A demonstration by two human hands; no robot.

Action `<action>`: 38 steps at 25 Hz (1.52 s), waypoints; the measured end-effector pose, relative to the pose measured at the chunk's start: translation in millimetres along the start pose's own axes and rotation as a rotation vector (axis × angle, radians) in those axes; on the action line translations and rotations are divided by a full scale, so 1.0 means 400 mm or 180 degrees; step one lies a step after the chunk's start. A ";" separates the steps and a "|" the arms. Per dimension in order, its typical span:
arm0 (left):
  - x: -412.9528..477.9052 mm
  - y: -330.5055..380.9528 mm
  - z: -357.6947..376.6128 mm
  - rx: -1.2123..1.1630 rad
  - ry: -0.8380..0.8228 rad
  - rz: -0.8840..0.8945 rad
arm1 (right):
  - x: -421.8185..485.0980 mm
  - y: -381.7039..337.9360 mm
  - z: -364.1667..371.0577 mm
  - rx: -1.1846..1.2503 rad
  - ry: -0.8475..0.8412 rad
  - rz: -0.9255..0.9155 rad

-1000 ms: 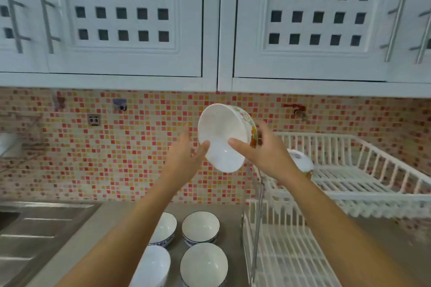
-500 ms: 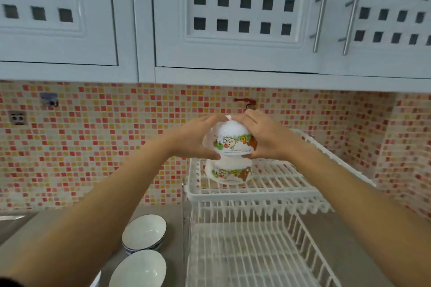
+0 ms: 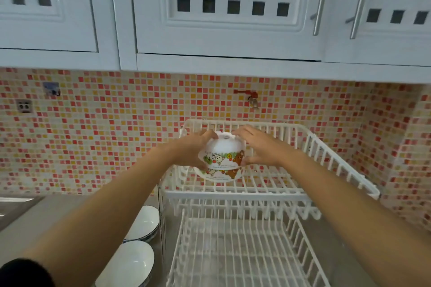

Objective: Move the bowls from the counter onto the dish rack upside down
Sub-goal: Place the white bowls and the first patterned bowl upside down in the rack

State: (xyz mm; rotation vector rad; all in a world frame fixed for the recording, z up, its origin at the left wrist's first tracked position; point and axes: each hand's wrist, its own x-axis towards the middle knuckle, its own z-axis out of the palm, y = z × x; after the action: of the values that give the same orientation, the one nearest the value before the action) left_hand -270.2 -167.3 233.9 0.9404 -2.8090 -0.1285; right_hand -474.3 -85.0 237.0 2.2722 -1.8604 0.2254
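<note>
Both hands, left hand (image 3: 191, 151) and right hand (image 3: 261, 147), cupped the inverted white cartoon-printed ceramic bowl (image 3: 221, 155), stacked on another like it (image 3: 220, 173), mostly hidden, on the white wire dish rack (image 3: 326, 158) upper tier.

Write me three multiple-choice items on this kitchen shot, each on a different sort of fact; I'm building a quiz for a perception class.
1. Where is the bowl that the hands hold?
A. On the lower tier of the rack
B. On top of another inverted bowl on the upper tier
C. In the sink

2. How many bowls show on the counter, left of the rack?
A. Two
B. Five
C. None

3. How does the held bowl sit?
A. Upright, mouth up
B. On its side
C. Upside down, foot up

Answers:
1 B: the left hand and right hand flank the cartoon bowl, stacked on the lower bowl on the upper tier.
2 A: the far bowl and near bowl.
3 C: its foot ring faces up.
</note>
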 end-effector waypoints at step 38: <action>-0.725 -0.805 0.537 -0.0775 -0.0599 -0.3019 | 0.280 -1.100 0.835 0.3059 -0.1493 0.2543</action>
State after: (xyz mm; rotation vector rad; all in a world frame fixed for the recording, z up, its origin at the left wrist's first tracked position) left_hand 105.4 -242.9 -61.2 2.1625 -2.1483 -0.6769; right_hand -23.0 -189.7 -83.9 1.9215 -3.4180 0.9342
